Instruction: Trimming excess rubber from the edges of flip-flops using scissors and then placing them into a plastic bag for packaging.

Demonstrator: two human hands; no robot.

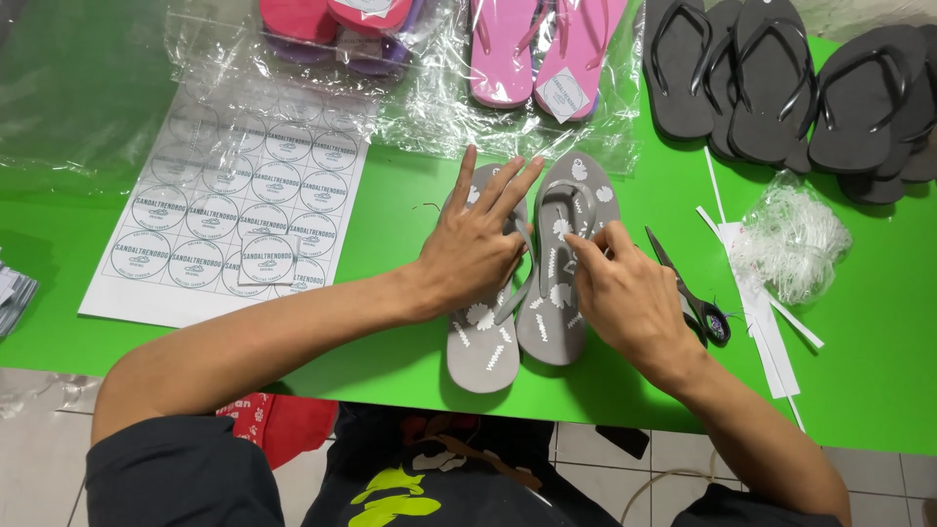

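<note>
Gray flip-flops (517, 293) near me, my left hand (473, 244) flat on one with fingers apart, my right hand (630, 293) pinching the other's strap (576, 210), scissors (693, 293) right.

Bare green tabletop (390, 210) lies open between the white sheet of round stickers (234, 220) and the 2 grey printed flip-flops (532, 283). Right of them, black scissors (688, 288), white paper strips (766, 322) and a clear plastic-tie bundle (795, 239) crowd the way.
</note>
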